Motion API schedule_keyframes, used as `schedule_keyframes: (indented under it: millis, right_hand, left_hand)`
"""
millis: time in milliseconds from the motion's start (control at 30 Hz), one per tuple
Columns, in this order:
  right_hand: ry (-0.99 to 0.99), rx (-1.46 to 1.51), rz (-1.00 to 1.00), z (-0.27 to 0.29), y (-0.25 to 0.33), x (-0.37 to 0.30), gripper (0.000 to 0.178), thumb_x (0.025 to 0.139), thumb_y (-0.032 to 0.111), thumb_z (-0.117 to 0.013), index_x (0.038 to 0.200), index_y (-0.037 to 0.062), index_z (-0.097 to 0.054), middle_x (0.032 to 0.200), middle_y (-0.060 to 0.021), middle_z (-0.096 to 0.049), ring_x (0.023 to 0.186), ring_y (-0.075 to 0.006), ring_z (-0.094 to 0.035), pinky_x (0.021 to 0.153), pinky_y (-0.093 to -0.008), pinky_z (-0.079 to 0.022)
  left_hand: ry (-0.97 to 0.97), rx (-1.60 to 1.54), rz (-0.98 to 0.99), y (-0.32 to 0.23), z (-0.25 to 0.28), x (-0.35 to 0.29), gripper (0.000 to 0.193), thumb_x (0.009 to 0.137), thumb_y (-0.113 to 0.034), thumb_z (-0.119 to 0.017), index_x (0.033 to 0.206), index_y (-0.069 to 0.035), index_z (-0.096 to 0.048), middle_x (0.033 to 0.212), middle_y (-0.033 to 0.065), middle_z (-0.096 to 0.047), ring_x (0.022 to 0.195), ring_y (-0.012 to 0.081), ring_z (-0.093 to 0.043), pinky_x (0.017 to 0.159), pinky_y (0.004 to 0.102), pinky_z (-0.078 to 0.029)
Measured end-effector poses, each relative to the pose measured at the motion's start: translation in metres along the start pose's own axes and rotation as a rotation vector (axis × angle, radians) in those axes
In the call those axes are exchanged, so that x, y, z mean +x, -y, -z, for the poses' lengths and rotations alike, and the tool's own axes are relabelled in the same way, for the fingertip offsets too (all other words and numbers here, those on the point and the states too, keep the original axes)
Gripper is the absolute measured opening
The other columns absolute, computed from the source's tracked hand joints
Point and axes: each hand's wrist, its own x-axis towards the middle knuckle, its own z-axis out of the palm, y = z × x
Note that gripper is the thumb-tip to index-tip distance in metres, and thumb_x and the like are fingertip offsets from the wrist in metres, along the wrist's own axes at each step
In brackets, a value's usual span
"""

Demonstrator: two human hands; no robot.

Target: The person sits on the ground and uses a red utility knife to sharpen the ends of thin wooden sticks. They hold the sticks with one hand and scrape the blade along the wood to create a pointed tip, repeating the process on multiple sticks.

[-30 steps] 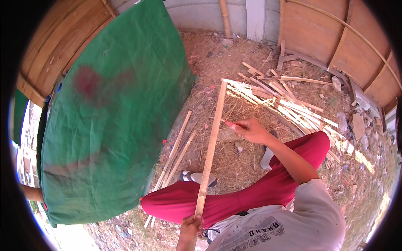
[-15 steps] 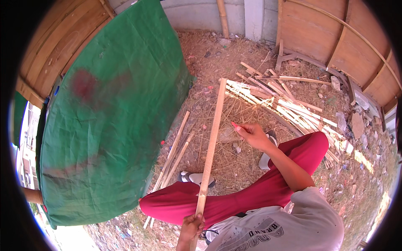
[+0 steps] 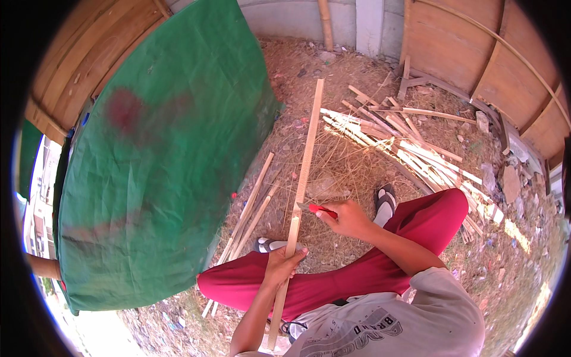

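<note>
A long, pale bamboo strip (image 3: 308, 152) slants away from me above my lap, its near end beside my shirt. My left hand (image 3: 282, 266) is closed round its lower part, just over my left knee. In my right hand (image 3: 351, 220) is a small knife (image 3: 322, 210) with a red handle. Its blade points left, and the tip is at the strip's edge by a node; whether it bites into the bamboo cannot be made out.
Split bamboo strips (image 3: 416, 149) lie heaped on dry grass at the far right, and several more strips (image 3: 250, 205) rest by my left foot. A green tarpaulin (image 3: 160, 166) hangs along the left. Wooden panels (image 3: 458, 47) and a pale wall (image 3: 285, 24) stand behind.
My left hand has moved forward along with the strip, which now reaches farther from me. My right hand has come nearer and leftward, bringing the knife to the strip.
</note>
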Motion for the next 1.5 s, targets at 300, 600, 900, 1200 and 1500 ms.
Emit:
schedule_keyframes:
  millis: [300, 600, 900, 1200, 1500]
  right_hand:
    - [-0.019, -0.133, 0.043, -0.006, -0.008, -0.001, 0.034, 0.093, 0.04, -0.064, 0.094, 0.0082, -0.075, 0.074, -0.0146, -0.069, 0.062, -0.0341, -0.066, 0.055, -0.0456, -0.052]
    - [0.004, -0.356, -0.174, 0.013, -0.027, 0.015, 0.036, 0.093, 0.044, -0.062, 0.096, 0.0122, -0.077, 0.068, -0.0151, -0.068, 0.062, -0.0356, -0.068, 0.056, -0.0456, -0.054]
    - [-0.098, -0.369, -0.332, 0.026, -0.061, 0.03, 0.038, 0.092, 0.046, -0.063, 0.098, 0.0112, -0.078, 0.072, -0.021, -0.068, 0.067, -0.0402, -0.068, 0.063, -0.0493, -0.056]
    - [-0.126, -0.432, -0.515, 0.026, -0.107, 0.043, 0.039, 0.092, 0.049, -0.062, 0.101, 0.0146, -0.078, 0.075, -0.0215, -0.068, 0.071, -0.0409, -0.068, 0.069, -0.0489, -0.056]
    - [-0.164, -0.447, -0.748, 0.065, -0.17, 0.044, 0.045, 0.093, 0.052, -0.059, 0.1, 0.0115, -0.078, 0.086, -0.0243, -0.07, 0.086, -0.0405, -0.069, 0.079, -0.05, -0.055]
  left_hand:
    - [-0.051, 0.345, -0.186, 0.016, -0.013, 0.032, 0.042, 0.082, -0.032, -0.082, 0.065, -0.006, -0.054, 0.057, 0.0007, -0.049, 0.052, 0.0121, -0.045, 0.048, 0.0333, -0.037]
    - [0.066, 0.395, -0.08, 0.039, -0.007, 0.0, 0.026, 0.08, -0.011, -0.071, 0.067, -0.005, -0.049, 0.058, 0.0028, -0.05, 0.052, 0.0133, -0.046, 0.049, 0.0338, -0.037]
    - [0.201, 0.2, 0.115, 0.051, 0.017, -0.067, 0.028, 0.079, -0.004, -0.068, 0.067, -0.008, -0.043, 0.057, -0.0004, -0.047, 0.051, 0.0089, -0.045, 0.044, 0.0291, -0.033]
    - [0.257, 0.2, 0.193, 0.09, 0.058, -0.133, 0.028, 0.081, -0.004, -0.067, 0.067, -0.008, -0.043, 0.056, -0.0006, -0.045, 0.051, 0.0092, -0.045, 0.046, 0.029, -0.035]
    - [0.082, 0.83, -0.146, 0.126, 0.089, -0.2, 0.012, 0.09, -0.011, -0.059, 0.083, -0.002, -0.063, 0.074, 0.0151, -0.063, 0.067, 0.0274, -0.063, 0.059, 0.0402, -0.049]
